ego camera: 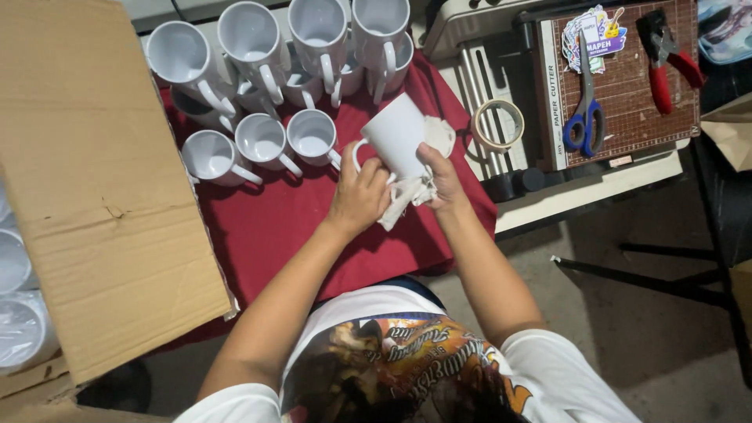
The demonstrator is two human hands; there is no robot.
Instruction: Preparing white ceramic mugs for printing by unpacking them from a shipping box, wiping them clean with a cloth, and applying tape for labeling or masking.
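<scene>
The left hand [359,196] is clamped around the handle side of a plain white ceramic mug [395,135], its fingers curled over the loop so that most of the handle is hidden. The right hand [441,176] is closed on the other flank of the same mug, pressing a crumpled off-white cloth [403,196] against its lower wall; how the fingers lie under the cloth cannot be made out. The mug is held tilted above a dark red tablecloth [298,227], its mouth turned away from the camera, so its inside is out of sight. Just beyond it, on the red cloth, stands a cluster of matching white mugs [266,70], some stacked on others, the lower ones partly covered. A roll of pale tape [498,124] lies just right of the held mug, on a grey paper cutter [501,86]. Further right, a brown gridded cutting mat [634,110] bears blue-handled scissors [585,117], red-handled pliers [666,59] and a few coloured stickers [595,31] too small to read. To the left, a large brown cardboard flap [86,180] covers much of the view, and white rounded shapes [19,298] at the left edge are cut off and hard to identify. The person's face is out of view; only a printed white shirt [407,360] shows.
</scene>
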